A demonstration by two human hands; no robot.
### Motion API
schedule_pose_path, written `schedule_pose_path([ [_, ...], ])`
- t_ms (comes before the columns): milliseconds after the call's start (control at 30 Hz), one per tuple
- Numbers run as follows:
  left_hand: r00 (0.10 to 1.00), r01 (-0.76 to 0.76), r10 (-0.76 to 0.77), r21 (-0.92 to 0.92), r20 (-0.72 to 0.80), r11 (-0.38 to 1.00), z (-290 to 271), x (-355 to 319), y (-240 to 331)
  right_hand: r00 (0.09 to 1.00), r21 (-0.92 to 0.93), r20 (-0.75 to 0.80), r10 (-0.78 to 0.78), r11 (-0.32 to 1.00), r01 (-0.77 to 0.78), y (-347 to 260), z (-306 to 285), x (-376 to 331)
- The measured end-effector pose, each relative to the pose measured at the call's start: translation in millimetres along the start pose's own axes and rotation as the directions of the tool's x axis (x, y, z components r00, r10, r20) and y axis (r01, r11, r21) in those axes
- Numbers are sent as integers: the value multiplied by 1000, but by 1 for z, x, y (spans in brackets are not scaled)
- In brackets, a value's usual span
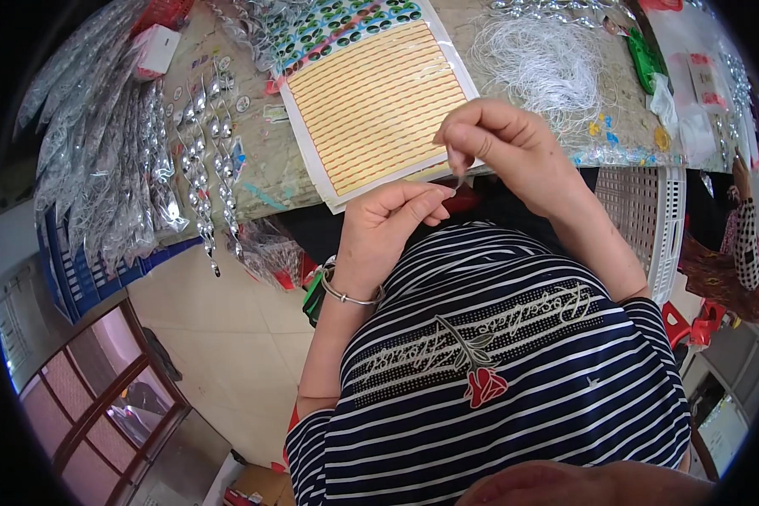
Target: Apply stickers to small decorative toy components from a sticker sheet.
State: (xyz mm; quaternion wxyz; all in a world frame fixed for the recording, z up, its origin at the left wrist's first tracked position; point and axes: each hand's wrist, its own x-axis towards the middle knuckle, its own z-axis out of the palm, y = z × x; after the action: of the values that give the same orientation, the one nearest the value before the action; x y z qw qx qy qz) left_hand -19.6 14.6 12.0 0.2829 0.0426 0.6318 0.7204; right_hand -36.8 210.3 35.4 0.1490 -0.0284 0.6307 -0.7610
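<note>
Close together in front of my chest, both hands are at the table's near edge. My left hand (392, 221) is closed in a pinch, thumb against forefinger, with a tiny pale tip showing at its fingertips. Just above and to its right, my right hand (506, 152) is also closed, thumb to forefinger, with the other fingers curled. A small thin greyish piece shows between the two hands; its kind is too small to tell. Behind them lies a yellow sheet (379, 105) with rows of red wavy lines, on white backing. Green and black oval stickers (346, 32) cover its far end.
A tangle of white thread (538, 63) lies right of the sheet. Strips of shiny silver pieces (198, 169) and many clear plastic packets (101, 143) hang over the left edge. A green tool (643, 59) rests at the right; a white plastic crate (649, 219) stands below.
</note>
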Motion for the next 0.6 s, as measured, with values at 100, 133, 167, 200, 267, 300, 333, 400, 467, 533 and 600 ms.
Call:
schedule_pose_path([
  [100, 1000, -12, 12, 5, -4, 1000, -1, -1, -1, 994, -410, -15, -108, 908, 92, 1, 4, -2],
  [133, 1000, -18, 18, -7, -12, 1000, -1, -1, -3, 984, -475, 44, -171, 863, 171, 0, 3, -3],
  [167, 1000, -17, 17, -8, -15, 1000, -1, -1, -4, 967, -533, 107, -230, 808, 251, -1, 3, -4],
  [200, 1000, -25, 25, 3, -16, 1000, -2, -1, -5, 968, -533, 109, -228, 809, 250, 0, 3, -4],
  [267, 999, -32, 32, 14, -16, 999, -2, -1, -5, 962, -561, 105, -253, 784, 267, -1, 3, -5],
  [300, 1000, -21, 22, 25, -14, 999, -2, 0, -5, 962, -561, 105, -252, 784, 267, -1, 3, -5],
  [333, 1000, -10, 11, 37, -13, 999, -1, -1, -4, 965, -573, 106, -239, 779, 255, -1, 3, -5],
  [400, 1000, -7, 8, 59, -13, 998, 0, -1, -2, 969, -585, 108, -224, 774, 244, -3, 3, -6],
  [467, 1000, -4, 5, 82, -11, 997, 0, -2, -1, 973, -587, 126, -192, 776, 230, -4, 4, -6],
  [533, 1000, 15, -14, 87, -17, 996, 0, -2, -1, 974, -591, 126, -189, 774, 227, -3, 6, -6],
  [600, 1000, -1, 3, 103, -18, 995, 0, -3, -4, 975, -594, 127, -185, 773, 224, -2, 7, -6],
])
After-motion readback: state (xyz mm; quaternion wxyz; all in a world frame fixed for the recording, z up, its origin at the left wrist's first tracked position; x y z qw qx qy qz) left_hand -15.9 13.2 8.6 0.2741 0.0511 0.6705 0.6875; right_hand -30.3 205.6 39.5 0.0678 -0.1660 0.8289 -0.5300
